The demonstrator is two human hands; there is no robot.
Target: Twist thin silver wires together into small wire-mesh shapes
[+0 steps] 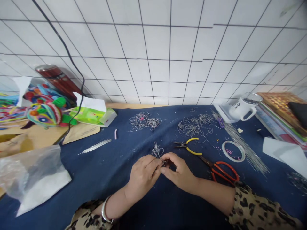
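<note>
My left hand (144,174) and my right hand (178,172) meet over the dark blue cloth (107,166), fingertips pinched together on a small bundle of thin silver wire (157,150) that sticks up between them. Both hands are closed on it. Yellow-handled pliers (189,146) lie just beyond my right hand. Red-handled scissors (220,171) lie to its right. Loose heaps of bent wire (145,121) sit farther back on the cloth.
A tape ring (233,150) and a sheaf of straight wires (247,148) lie right. A white mug (242,107) and stacked books (280,111) stand at far right. A tissue pack (94,115), colourful craftwork (45,110), and a plastic bag (31,175) are left.
</note>
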